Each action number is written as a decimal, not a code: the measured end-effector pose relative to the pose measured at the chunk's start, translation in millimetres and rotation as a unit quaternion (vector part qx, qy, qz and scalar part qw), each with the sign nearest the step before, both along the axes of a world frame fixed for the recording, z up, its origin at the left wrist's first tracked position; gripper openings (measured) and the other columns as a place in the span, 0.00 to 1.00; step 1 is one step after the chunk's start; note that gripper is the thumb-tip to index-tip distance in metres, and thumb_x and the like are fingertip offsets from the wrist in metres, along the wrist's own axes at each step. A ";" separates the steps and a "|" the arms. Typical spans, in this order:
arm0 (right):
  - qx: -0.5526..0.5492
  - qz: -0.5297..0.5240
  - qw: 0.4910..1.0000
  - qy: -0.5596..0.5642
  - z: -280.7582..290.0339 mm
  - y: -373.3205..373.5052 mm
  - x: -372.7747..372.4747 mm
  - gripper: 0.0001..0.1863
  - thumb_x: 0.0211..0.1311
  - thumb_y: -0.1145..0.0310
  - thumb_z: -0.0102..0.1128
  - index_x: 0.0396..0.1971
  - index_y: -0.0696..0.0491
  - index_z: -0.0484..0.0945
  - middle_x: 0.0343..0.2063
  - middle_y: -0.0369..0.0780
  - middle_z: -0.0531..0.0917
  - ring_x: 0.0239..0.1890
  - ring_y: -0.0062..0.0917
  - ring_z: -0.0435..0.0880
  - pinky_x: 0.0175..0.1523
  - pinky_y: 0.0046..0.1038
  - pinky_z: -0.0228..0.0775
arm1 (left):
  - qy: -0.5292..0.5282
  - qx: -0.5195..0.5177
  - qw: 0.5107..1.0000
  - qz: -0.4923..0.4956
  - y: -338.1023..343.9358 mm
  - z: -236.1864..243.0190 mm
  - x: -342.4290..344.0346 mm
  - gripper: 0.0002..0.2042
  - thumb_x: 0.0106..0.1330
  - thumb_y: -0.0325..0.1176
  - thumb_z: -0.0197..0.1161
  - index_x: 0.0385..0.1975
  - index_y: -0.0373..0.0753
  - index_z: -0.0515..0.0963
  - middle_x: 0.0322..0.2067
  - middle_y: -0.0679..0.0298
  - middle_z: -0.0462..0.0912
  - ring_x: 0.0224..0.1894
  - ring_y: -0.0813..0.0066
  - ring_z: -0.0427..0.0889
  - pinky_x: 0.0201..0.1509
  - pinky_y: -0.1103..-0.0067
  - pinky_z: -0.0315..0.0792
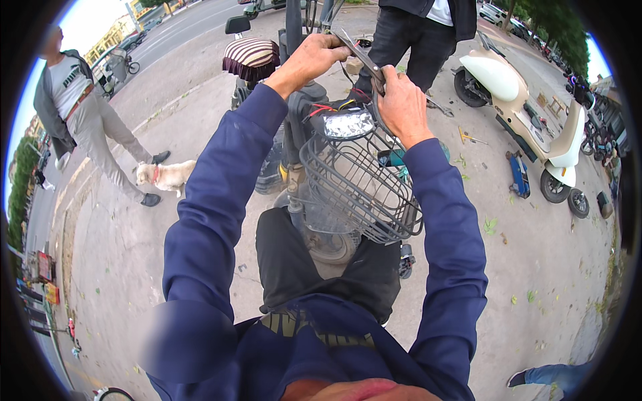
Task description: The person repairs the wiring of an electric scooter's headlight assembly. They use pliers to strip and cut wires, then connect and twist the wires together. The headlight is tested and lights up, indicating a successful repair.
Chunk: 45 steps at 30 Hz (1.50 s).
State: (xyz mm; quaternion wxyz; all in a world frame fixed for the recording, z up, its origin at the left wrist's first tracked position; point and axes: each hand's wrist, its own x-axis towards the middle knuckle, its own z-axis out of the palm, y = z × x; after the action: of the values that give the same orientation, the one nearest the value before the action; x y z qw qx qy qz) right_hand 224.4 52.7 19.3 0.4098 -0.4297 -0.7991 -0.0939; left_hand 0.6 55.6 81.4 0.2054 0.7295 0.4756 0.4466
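The person wears a dark navy top (267, 357), its chest marked with large, blocky lettering (287, 325) in muted olive-gold; the long left sleeve (208, 207) and right sleeve (449, 254) are plain navy, smooth, softly creased; the trousers (287, 257) are black and loose; the left hand (309, 63) and right hand (403, 107) are bare.

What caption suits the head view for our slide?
Left hand and right hand hold a dark piece near a wire basket.
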 end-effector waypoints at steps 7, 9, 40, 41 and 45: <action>-0.008 0.002 1.000 0.004 -3.4 1.2 -1.9 0.17 0.61 0.66 0.67 0.48 0.54 0.75 0.35 0.54 0.84 0.37 0.55 0.86 0.43 0.52 0.78 | -0.019 -0.021 1.000 -0.007 -2.2 -0.2 0.4 0.19 0.71 0.38 0.64 0.52 0.28 0.84 0.41 0.59 0.87 0.45 0.73 0.81 0.55 0.75 0.72; -0.018 0.007 1.000 0.013 -3.2 0.9 -4.0 0.18 0.61 0.66 0.67 0.48 0.54 0.75 0.35 0.54 0.84 0.37 0.55 0.86 0.44 0.51 0.78 | -0.025 0.004 1.000 -0.015 6.1 -5.5 -2.7 0.19 0.71 0.40 0.65 0.51 0.30 0.85 0.39 0.65 0.86 0.41 0.77 0.77 0.49 0.77 0.71; -0.357 0.220 0.704 0.573 18.3 13.6 122.8 0.25 0.70 0.71 0.57 0.64 0.65 0.67 0.45 0.47 0.82 0.45 0.34 0.86 0.50 0.37 0.81 | 0.089 0.181 0.979 0.021 -47.3 -2.5 -34.6 0.14 0.72 0.30 0.64 0.56 0.41 0.82 0.40 0.60 0.87 0.41 0.71 0.87 0.48 0.76 0.80; -0.368 0.258 0.682 0.577 19.7 17.9 144.2 0.24 0.70 0.71 0.57 0.62 0.66 0.69 0.43 0.45 0.81 0.43 0.32 0.85 0.49 0.36 0.79 | 0.070 0.110 0.990 0.048 -64.5 7.6 -40.4 0.14 0.70 0.29 0.65 0.54 0.45 0.83 0.34 0.66 0.86 0.35 0.74 0.85 0.45 0.80 0.79; -0.299 0.236 0.670 0.637 24.1 27.5 173.9 0.21 0.73 0.71 0.52 0.60 0.65 0.72 0.40 0.42 0.79 0.40 0.27 0.79 0.45 0.34 0.74 | 0.054 0.141 0.988 0.028 -84.4 -33.1 -76.0 0.17 0.78 0.32 0.59 0.62 0.34 0.78 0.52 0.59 0.87 0.55 0.73 0.84 0.63 0.77 0.75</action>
State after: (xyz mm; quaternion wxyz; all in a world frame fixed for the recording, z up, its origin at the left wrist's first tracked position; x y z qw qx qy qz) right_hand 398.3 80.2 43.4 0.6775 -0.2819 -0.4041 0.5461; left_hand -75.4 -28.8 48.4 0.0616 0.7603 0.4386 0.4751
